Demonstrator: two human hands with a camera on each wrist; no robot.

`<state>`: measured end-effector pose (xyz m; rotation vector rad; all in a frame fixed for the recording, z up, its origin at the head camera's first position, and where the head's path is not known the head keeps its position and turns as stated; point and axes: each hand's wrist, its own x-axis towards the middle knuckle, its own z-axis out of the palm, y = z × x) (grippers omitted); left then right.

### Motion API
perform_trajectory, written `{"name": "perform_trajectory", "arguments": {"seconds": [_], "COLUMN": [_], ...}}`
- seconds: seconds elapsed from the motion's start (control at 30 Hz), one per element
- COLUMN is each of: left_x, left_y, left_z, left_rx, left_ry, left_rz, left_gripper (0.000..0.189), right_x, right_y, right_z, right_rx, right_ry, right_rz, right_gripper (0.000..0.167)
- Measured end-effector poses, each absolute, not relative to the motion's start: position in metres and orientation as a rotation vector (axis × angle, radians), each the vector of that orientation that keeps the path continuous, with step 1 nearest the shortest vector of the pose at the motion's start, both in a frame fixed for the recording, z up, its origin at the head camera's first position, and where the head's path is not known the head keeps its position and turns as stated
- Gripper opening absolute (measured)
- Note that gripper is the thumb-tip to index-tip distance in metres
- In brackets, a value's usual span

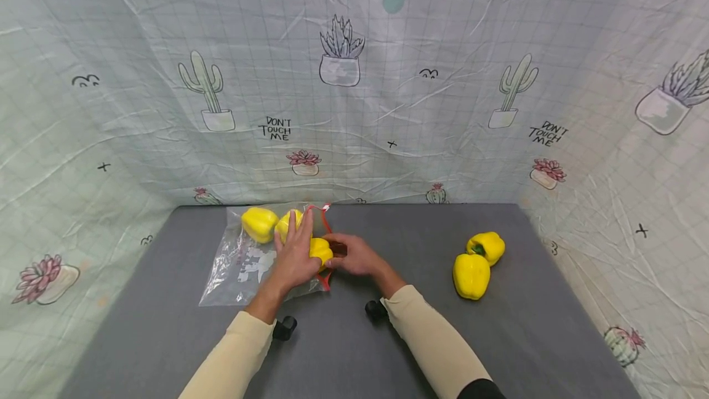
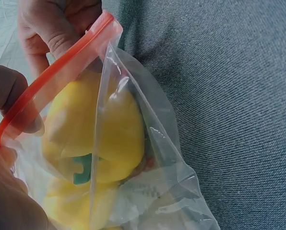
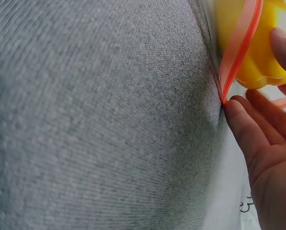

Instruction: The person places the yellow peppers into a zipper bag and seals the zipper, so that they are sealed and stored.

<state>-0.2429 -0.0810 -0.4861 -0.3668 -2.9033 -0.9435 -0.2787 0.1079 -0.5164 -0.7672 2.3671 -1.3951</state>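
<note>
A clear plastic zip bag (image 1: 218, 288) with a red zip strip (image 2: 54, 76) lies flat, its mouth facing right. Two yellow bell peppers (image 1: 259, 225) are inside it, toward the back. A third yellow bell pepper (image 1: 320, 251) sits at the mouth, with the strip running beside it. My left hand (image 1: 296, 257) reaches over the bag; thumb and fingers pinch the lip at the red strip in the left wrist view. My right hand (image 1: 357, 256) curves round the outer end of the third pepper, thumb (image 3: 283, 50) on one side and fingers (image 3: 246, 122) at its lower end.
Two more yellow bell peppers (image 1: 471, 276) lie touching each other on the right of the grey table (image 1: 410, 350). A patterned cloth (image 1: 388, 103) hangs behind the table and along both sides. Dark wrist cameras (image 1: 375, 311) stick out below the wrists.
</note>
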Motion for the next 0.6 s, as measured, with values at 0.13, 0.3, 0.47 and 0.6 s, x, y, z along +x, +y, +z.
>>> {"name": "perform_trajectory", "arguments": {"seconds": [0.13, 0.3, 0.47, 0.6], "left_x": [-0.243, -0.243, -0.242, -0.242], "left_y": [-0.082, -0.083, -0.085, -0.085], "left_z": [-0.485, -0.483, -0.482, -0.482], "left_rx": [-0.360, -0.363, -0.357, -0.349], "left_ry": [-2.896, -2.894, -2.886, -2.876], "left_rz": [-0.957, -0.961, -0.996, -1.012], "left_gripper": [0.107, 0.107, 0.107, 0.107], "right_x": [-0.279, -0.281, -0.281, -0.280], "right_y": [0.103, 0.098, 0.096, 0.095], "right_z": [-0.514, -0.515, -0.519, -0.518], "right_rx": [-0.670, -0.622, -0.622, -0.653], "right_ry": [2.429, 2.520, 2.555, 2.542], "right_rz": [-1.349, -1.304, -1.284, -1.285], "right_gripper": [0.057, 0.050, 0.049, 0.049]}}
